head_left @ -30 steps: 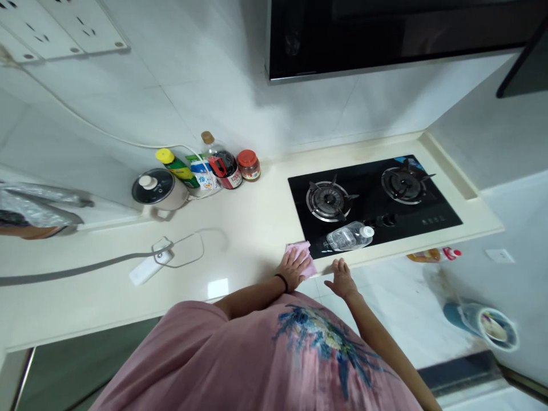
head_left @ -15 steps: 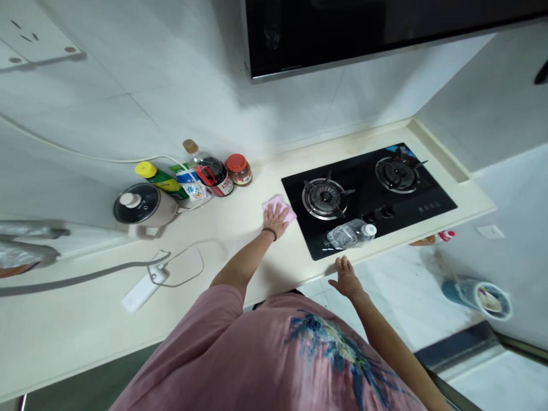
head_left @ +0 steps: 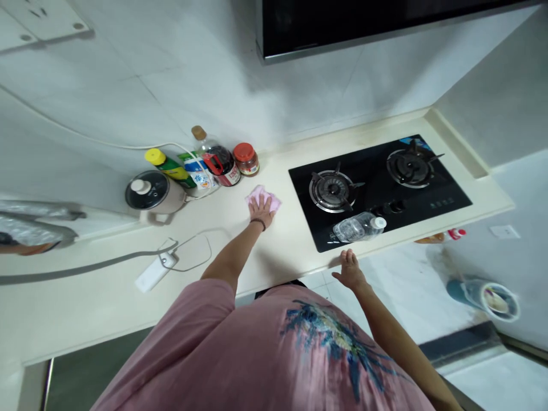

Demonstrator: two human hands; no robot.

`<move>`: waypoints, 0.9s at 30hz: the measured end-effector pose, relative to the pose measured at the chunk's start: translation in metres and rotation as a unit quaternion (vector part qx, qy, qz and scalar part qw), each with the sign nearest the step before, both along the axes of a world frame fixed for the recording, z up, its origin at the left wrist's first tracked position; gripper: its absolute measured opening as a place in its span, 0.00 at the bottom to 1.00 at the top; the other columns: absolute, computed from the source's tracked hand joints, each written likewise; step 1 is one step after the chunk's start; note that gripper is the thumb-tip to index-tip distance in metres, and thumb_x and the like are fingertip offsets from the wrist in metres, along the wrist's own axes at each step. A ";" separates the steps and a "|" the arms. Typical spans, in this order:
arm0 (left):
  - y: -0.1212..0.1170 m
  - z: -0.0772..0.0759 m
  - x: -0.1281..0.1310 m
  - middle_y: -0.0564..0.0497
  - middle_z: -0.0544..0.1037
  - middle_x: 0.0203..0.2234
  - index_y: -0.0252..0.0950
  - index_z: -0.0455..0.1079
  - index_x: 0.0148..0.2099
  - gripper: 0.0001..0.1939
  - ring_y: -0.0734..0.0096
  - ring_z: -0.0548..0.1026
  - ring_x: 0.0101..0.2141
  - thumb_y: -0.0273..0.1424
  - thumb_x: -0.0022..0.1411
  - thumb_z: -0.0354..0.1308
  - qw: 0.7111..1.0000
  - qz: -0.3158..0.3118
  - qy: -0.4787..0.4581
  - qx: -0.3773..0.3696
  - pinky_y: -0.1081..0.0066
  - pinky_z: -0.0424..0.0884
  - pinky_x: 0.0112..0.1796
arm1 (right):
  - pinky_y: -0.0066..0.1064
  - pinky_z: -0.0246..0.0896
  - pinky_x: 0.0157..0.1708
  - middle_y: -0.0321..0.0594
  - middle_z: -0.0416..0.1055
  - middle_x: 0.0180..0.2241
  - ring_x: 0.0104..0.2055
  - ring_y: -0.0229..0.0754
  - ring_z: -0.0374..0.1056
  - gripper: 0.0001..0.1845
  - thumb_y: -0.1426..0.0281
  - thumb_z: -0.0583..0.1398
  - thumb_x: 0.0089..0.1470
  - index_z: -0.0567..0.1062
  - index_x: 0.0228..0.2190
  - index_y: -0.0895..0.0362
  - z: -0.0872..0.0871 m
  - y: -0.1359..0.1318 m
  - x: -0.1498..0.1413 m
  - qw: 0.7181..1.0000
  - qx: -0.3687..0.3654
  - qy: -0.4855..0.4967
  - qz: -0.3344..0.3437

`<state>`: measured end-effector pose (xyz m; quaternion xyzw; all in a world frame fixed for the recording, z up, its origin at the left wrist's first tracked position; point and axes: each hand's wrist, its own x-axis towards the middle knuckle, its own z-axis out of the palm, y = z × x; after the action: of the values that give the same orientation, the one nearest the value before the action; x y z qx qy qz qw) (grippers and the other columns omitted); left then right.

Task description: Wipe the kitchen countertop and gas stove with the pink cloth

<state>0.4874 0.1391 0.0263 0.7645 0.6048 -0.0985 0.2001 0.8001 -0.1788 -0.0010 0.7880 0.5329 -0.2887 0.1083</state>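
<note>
My left hand [head_left: 262,212] lies flat with its fingers spread on a pink cloth [head_left: 274,203], pressing it to the cream countertop [head_left: 274,240]. The cloth is between the red-lidded jar [head_left: 246,160] and the black gas stove [head_left: 377,165]. At the counter's front edge, my right hand [head_left: 351,273] rests its fingertips with the fingers stretched out, holding nothing. Just beyond it, a clear plastic bottle [head_left: 357,227] with a white cap lies on its side on the stove's front left part.
Along the wall stand a small electric pot [head_left: 156,194], a yellow-capped bottle [head_left: 171,166], a packet [head_left: 200,174] and a dark sauce bottle [head_left: 222,165]. A white power strip [head_left: 156,273] with a cable lies at left. A bucket [head_left: 483,297] stands on the floor.
My left hand has slid the pink cloth leftward over the counter, away from the stove's edge. The right hand stays at the counter's edge. The view has shifted slightly.
</note>
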 end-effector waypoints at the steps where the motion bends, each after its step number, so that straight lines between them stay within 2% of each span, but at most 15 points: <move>1: -0.021 -0.001 -0.003 0.51 0.32 0.82 0.46 0.42 0.84 0.41 0.37 0.28 0.78 0.45 0.76 0.48 1.000 -0.003 -0.001 -0.002 0.37 0.35 0.74 | 0.53 0.38 0.78 0.73 0.36 0.79 0.82 0.67 0.30 0.60 0.58 0.63 0.53 0.45 0.73 0.78 -0.001 0.001 0.000 1.000 0.000 -0.004 0.005; 6: -0.142 -0.013 -0.026 0.49 0.39 0.82 0.46 0.46 0.84 0.42 0.34 0.31 0.78 0.45 0.74 0.53 0.999 -0.046 -0.024 0.005 0.34 0.38 0.74 | 0.57 0.40 0.77 0.77 0.38 0.78 0.82 0.71 0.33 0.61 0.57 0.63 0.51 0.45 0.72 0.79 -0.007 0.003 0.002 0.999 0.016 -0.020 0.027; 9: -0.209 -0.021 -0.044 0.46 0.45 0.81 0.48 0.48 0.83 0.44 0.32 0.36 0.78 0.46 0.71 0.58 0.997 -0.066 -0.030 0.023 0.32 0.42 0.73 | 0.60 0.41 0.76 0.78 0.40 0.77 0.81 0.74 0.36 0.63 0.54 0.62 0.50 0.45 0.72 0.79 -0.011 0.002 0.005 0.999 0.033 -0.019 0.037; 12: -0.254 -0.027 -0.060 0.44 0.50 0.80 0.50 0.51 0.82 0.45 0.31 0.42 0.77 0.48 0.70 0.61 0.996 -0.080 -0.018 0.037 0.31 0.46 0.72 | 0.64 0.41 0.75 0.81 0.42 0.76 0.80 0.76 0.37 0.65 0.48 0.61 0.50 0.45 0.72 0.80 -0.016 0.001 0.006 0.997 0.061 -0.012 0.041; 14: -0.268 -0.029 -0.066 0.43 0.51 0.79 0.50 0.52 0.82 0.44 0.31 0.44 0.77 0.48 0.70 0.61 0.996 -0.081 -0.010 0.040 0.31 0.49 0.72 | 0.65 0.40 0.75 0.81 0.41 0.76 0.80 0.78 0.37 0.66 0.46 0.60 0.50 0.44 0.71 0.80 -0.018 0.000 0.005 0.996 0.077 -0.006 0.042; 17: -0.268 -0.030 -0.065 0.42 0.49 0.80 0.49 0.52 0.82 0.44 0.30 0.45 0.77 0.48 0.71 0.60 0.997 -0.065 -0.005 0.041 0.31 0.49 0.71 | 0.67 0.40 0.74 0.81 0.40 0.76 0.80 0.78 0.37 0.63 0.49 0.58 0.50 0.43 0.71 0.79 -0.020 -0.001 0.003 0.995 0.090 -0.006 0.037; 20: -0.247 -0.027 -0.059 0.44 0.45 0.81 0.48 0.51 0.82 0.43 0.30 0.43 0.77 0.48 0.71 0.59 0.998 -0.034 -0.003 0.046 0.31 0.48 0.72 | 0.65 0.41 0.74 0.81 0.41 0.76 0.80 0.77 0.37 0.61 0.53 0.57 0.49 0.44 0.70 0.80 -0.021 -0.001 0.001 0.996 0.081 -0.017 0.026; 23: -0.205 -0.023 -0.054 0.46 0.41 0.81 0.47 0.49 0.83 0.43 0.30 0.38 0.78 0.46 0.72 0.57 0.999 -0.005 -0.004 0.038 0.31 0.45 0.72 | 0.64 0.43 0.74 0.82 0.42 0.75 0.79 0.79 0.39 0.61 0.54 0.59 0.47 0.46 0.69 0.81 -0.023 -0.001 0.000 0.997 0.075 -0.023 0.016; 27: -0.121 -0.015 -0.058 0.48 0.36 0.82 0.47 0.44 0.84 0.41 0.35 0.33 0.78 0.46 0.75 0.52 0.999 0.033 0.010 0.011 0.33 0.39 0.73 | 0.67 0.43 0.73 0.80 0.43 0.76 0.78 0.79 0.40 0.61 0.54 0.58 0.46 0.44 0.70 0.78 -0.025 -0.004 -0.001 0.995 0.096 -0.023 0.013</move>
<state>0.4291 0.0178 0.0115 0.7451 0.6330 -0.0928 0.1885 0.7988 -0.1824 -0.0261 0.7941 0.5659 -0.2165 0.0479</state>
